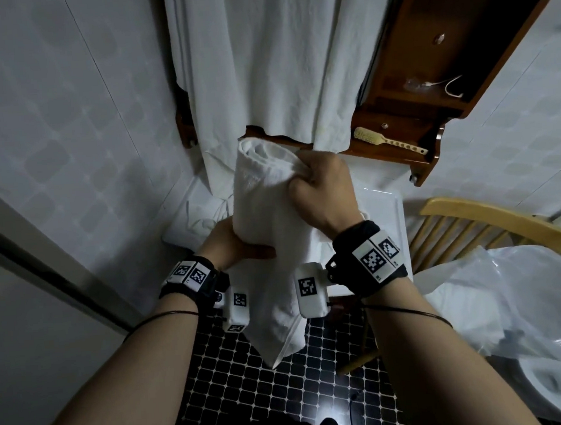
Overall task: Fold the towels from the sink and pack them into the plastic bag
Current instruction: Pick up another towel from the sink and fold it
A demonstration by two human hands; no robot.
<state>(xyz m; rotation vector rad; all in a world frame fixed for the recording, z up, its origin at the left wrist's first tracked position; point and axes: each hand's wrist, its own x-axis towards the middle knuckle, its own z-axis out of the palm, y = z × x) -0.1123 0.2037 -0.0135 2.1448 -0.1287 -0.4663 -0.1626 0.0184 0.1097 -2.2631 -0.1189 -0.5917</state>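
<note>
A: Head view first, since it is the only one we have. We see one folded white towel (267,233) held upright in mid-air above the sink (382,212), its lower corner hanging down over the dark tiled floor (251,390).

B: And how do we find each grip?

A: Our right hand (324,192) is closed in a fist on the towel's upper right edge, near its rolled top. Our left hand (238,245) is lower, on the towel's left side, fingers wrapped round behind it and the thumb pressed across the front. So the towel sits between the two hands, the right above and the left below.

B: What can we count?

A: One towel in hand. A second heap of white cloth (206,214) lies crumpled in the sink behind the left hand; we cannot tell whether it is one towel or more. One plastic bag (497,300), pale and translucent, lies open at the right, on one wooden chair (502,226) beside the sink, well apart from the held towel.

B: Anything else?

A: One large white sheet (268,57) hangs over the wooden cabinet (444,51), and one brush (387,141) lies on its lower shelf. Each wrist carries a marker band.
</note>
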